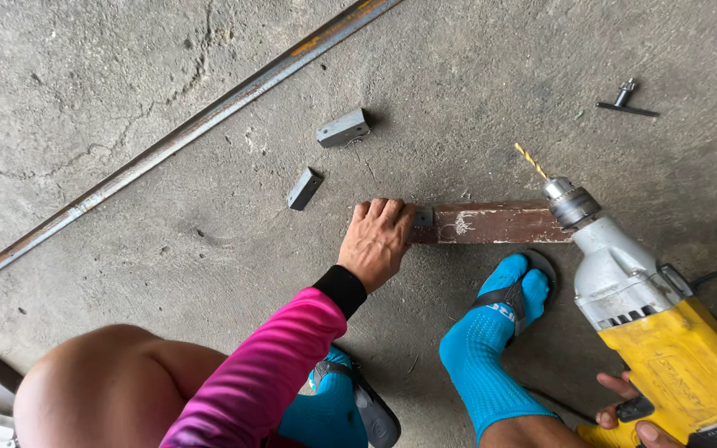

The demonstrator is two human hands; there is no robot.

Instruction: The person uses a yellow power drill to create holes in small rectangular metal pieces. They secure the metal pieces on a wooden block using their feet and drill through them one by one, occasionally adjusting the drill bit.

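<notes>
My left hand lies flat on the left end of a short brown metal bar that rests on the concrete floor, fingers over a small grey piece on the bar. My right hand grips the handle of a yellow and silver power drill at the lower right. Its gold bit points up and left, held in the air just beyond the bar's right end. My right foot in a blue sock and sandal sits against the bar's near edge.
Two small grey metal blocks lie beyond the bar. A long rusty steel rod crosses the floor diagonally. A black chuck key lies at the upper right. My left foot and bare knee fill the lower left.
</notes>
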